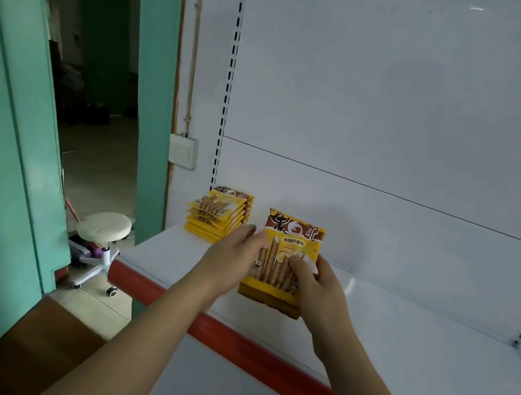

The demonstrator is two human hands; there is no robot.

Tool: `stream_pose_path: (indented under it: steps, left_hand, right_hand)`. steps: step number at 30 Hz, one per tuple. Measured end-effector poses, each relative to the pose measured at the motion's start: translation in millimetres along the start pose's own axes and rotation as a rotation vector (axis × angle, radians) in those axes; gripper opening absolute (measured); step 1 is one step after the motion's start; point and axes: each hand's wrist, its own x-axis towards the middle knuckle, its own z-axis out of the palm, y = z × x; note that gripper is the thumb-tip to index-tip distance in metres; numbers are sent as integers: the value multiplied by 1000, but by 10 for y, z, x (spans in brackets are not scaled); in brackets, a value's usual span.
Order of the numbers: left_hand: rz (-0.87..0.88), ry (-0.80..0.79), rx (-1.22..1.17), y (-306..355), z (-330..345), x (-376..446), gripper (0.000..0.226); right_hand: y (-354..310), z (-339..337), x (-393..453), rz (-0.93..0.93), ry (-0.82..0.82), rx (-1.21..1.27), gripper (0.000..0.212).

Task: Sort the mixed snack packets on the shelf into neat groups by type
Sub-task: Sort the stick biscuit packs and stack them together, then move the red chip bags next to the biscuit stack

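Left hand (232,254): fingers curled round the left edge of the held packet (283,262), which is gripped there. Right hand (313,284): thumb laid on the packet's front, fingers wrapped behind its right edge, so the packet is clasped from both sides. Held packet: yellow and brown wafer-roll type, kept upright with its long axis vertical, over the front of the white shelf (403,322). Stack of matching packets (218,216): laid flat at the shelf's rear left corner, up and to the left of the held packet, nearer the left hand. A leftward carry is judged likely.
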Motion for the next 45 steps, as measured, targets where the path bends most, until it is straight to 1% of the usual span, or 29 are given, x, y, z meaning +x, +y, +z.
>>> stream_pose_path:
  steps: [2,4,6,8,10,12,13,14,15,16,18,20,22,25,27,28,34,36,38,39,41,43,45]
  left_hand:
    - [58,142,54,-87,-224,208,29]
    - [120,303,175,-145,-462,440,32]
    - [164,397,353,-168,-641,677,38]
    - [132,426,466,-241,-811,987,47]
    - [33,365,506,-328,-938,1261,60]
    - [-84,256,438,-418,-1026,1472,78]
    - [-131,206,393,-459,-1060,1558,84]
    - [-169,157,369,-496,-1091,1635,86]
    - [-210,102,359,-533,-1122,1704,82]
    - [-241,48,340,-560,-1147,1762,73]
    - [-261,-24,260,-615,-1203,1876,49]
    - [-254,-55,186,-644,-1238,1959,31]
    - [-255,-98,100,-664,-1232,2001,20]
    - [-198,-180,110,-727,-1191,2037,15]
    - [-178,-199,114,-750,-1194,2072,15]
    - [-180,-202,108,-753,-1208,2090,16]
    - [-168,-273,150,-721,-1277,2159,21]
    - [-158,-266,165,-688,-1283,2167,27]
    - [-117,-214,241,-664,-1283,2158,43]
    - [-71,-177,313,-647,-1281,2146,51]
    - [77,-94,499,-607,-1265,2100,63]
    - [234,-25,627,-513,-1217,1980,68]
    - [388,-9,675,-383,-1135,1824,66]
  right_hand:
    - [-19,125,236,59,42,-16,17]
    - [-22,255,497,96,78,-58,21]
    - [-25,364,728,119,114,-105,24]
    - [11,504,984,144,133,-159,30]
    - [39,625,1199,166,146,-206,36]
    - [59,738,1335,173,167,-269,34]
    - [69,792,1374,176,182,-301,32]
    - [75,843,1405,182,200,-328,30]
    - [87,886,1421,185,222,-372,29]
    - [99,924,1426,173,241,-439,29]
    - [113,978,1422,146,268,-554,31]
    - [80,1024,1438,163,271,-526,35]
    - [21,1090,1459,200,279,-471,35]
    - [-36,1235,1417,206,298,-451,25]
    - [-46,1289,1399,198,292,-496,17]
    - [-50,1289,1404,199,287,-522,18]
    - [-140,1231,1399,216,211,-687,37]
    - [-148,1224,1393,194,220,-732,43]
    - [-142,1205,1357,126,291,-805,55]
    - [-135,1198,1325,73,328,-850,58]
    - [-124,1183,1254,-28,368,-948,60]
    - [-105,1155,1192,-105,391,-1047,60]
    - [-100,1104,1118,-157,415,-1148,62]
